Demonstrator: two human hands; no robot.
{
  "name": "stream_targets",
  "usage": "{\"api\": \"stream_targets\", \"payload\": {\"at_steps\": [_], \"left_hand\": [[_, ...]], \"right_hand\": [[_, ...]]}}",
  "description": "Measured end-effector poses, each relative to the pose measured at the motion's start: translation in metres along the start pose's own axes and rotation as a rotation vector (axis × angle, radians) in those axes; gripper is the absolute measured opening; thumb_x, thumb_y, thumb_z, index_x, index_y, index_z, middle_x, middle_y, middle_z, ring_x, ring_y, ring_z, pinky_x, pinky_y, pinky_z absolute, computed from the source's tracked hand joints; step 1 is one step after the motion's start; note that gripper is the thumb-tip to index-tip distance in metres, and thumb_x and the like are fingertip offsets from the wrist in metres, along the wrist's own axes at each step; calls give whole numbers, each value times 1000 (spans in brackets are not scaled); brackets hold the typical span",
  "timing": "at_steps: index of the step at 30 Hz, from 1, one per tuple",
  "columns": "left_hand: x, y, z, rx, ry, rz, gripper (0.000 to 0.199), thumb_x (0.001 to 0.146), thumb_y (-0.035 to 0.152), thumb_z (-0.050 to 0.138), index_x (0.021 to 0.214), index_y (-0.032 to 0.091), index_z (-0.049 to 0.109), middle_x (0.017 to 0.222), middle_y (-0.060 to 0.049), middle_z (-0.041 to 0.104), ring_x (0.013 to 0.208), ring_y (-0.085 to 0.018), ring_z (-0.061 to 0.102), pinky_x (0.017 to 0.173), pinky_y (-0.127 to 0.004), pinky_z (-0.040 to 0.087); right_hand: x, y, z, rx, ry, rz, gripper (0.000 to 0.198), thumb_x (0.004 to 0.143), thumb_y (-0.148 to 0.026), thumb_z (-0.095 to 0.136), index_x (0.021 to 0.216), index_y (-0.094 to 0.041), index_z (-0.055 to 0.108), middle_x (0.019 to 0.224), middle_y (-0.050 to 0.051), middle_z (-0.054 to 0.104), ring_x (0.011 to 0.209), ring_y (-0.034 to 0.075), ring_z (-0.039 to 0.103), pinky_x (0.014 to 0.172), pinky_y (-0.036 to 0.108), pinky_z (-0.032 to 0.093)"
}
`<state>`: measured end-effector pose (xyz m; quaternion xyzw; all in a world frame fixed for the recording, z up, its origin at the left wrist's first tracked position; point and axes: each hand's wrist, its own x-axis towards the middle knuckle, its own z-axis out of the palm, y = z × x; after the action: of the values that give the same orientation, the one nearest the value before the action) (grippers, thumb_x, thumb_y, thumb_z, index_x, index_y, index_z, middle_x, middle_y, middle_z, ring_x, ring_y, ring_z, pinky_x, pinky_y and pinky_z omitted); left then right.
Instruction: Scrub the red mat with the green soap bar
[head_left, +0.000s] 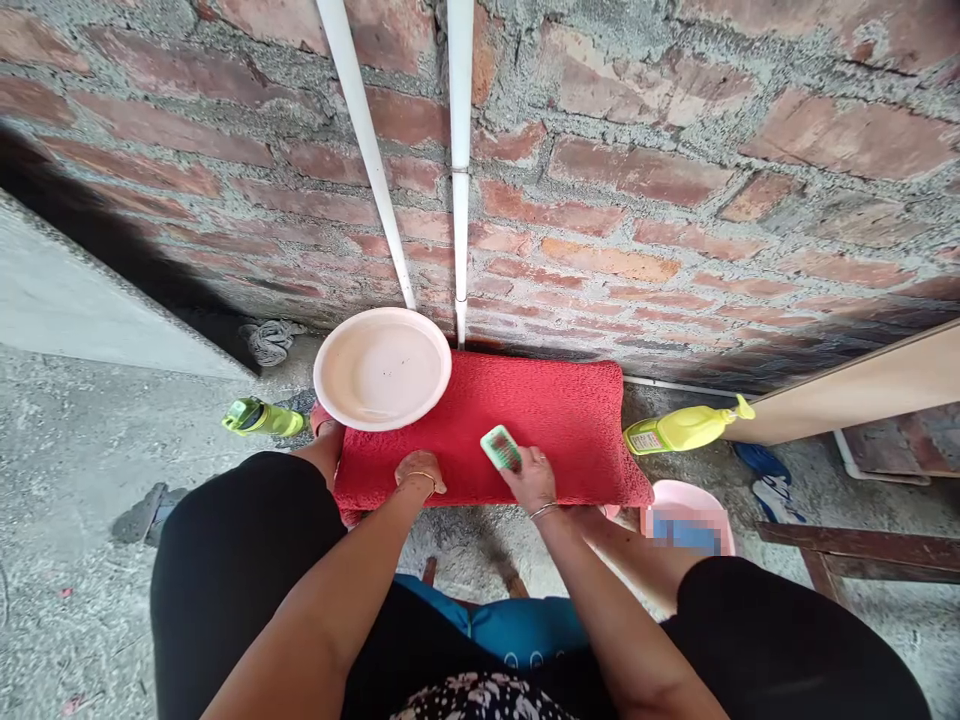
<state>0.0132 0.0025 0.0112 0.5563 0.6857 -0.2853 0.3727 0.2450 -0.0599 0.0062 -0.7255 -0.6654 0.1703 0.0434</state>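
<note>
A thick red mat (536,400) with a rough pile lies spread over a low support in front of me, its front edge hanging toward my knees. My right hand (534,480) grips a small green scrubbing brush (500,447) above the middle of the mat; reddish-brown bristles show. On the mat's front part, left of the brush, rests my left hand (420,472) with its fingers curled under. What those fingers hold, if anything, is hidden. A pale pink basin (384,368) sits on the mat's back left corner, with a few dark specks inside.
A yellow detergent bottle (684,428) lies beyond the mat's right end, near a pink tub (694,500). To the left is a green bottle (262,417). Two white pipes (460,200) run down the brick wall (637,170). A wooden frame (862,540) stands at right.
</note>
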Motion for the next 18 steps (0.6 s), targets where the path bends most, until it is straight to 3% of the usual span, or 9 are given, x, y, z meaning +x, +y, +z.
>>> {"api": "stream_targets", "payload": {"at_steps": [3, 6, 9, 13, 16, 18], "left_hand": [[1, 0, 0, -4, 6, -5, 31, 52, 29, 85, 80, 23, 75, 108, -11, 73, 100, -29, 69, 79, -37, 58], [1, 0, 0, -15, 6, 3, 33, 50, 28, 86, 81, 23, 75, 109, -11, 73, 102, -29, 68, 80, -36, 57], [2, 0, 0, -22, 2, 4, 36, 49, 26, 86, 82, 21, 75, 111, -13, 72, 103, -32, 68, 79, -40, 58], [2, -2, 0, -24, 3, 11, 33, 50, 28, 87, 80, 22, 75, 107, -11, 74, 102, -32, 68, 78, -41, 58], [-2, -5, -2, -14, 16, 56, 33, 50, 31, 86, 80, 24, 75, 103, -8, 75, 105, -32, 67, 84, -41, 56], [-10, -5, -3, -23, 37, 109, 36, 52, 33, 85, 86, 23, 74, 106, -10, 74, 109, -32, 65, 88, -40, 54]], "right_hand": [[-13, -23, 8, -46, -116, -89, 39, 81, -37, 63, 115, -19, 58, 110, 10, 60, 101, 26, 54, 92, 37, 39], [-21, -6, 5, -75, -113, -51, 40, 80, -36, 64, 116, -18, 58, 110, 10, 60, 101, 25, 54, 91, 36, 38], [-26, 37, -4, -74, -28, 86, 38, 80, -37, 64, 112, -17, 60, 106, 11, 61, 97, 24, 55, 88, 35, 40], [-37, 94, -19, -9, 104, 412, 38, 77, -39, 64, 105, -13, 62, 102, 13, 62, 92, 25, 58, 83, 35, 43], [-42, 110, -28, 58, 176, 604, 37, 74, -42, 65, 98, -13, 63, 99, 14, 63, 90, 27, 59, 79, 37, 45], [-41, 104, -32, 131, 212, 558, 36, 72, -42, 65, 95, -14, 63, 94, 13, 64, 90, 27, 59, 81, 38, 45]]}}
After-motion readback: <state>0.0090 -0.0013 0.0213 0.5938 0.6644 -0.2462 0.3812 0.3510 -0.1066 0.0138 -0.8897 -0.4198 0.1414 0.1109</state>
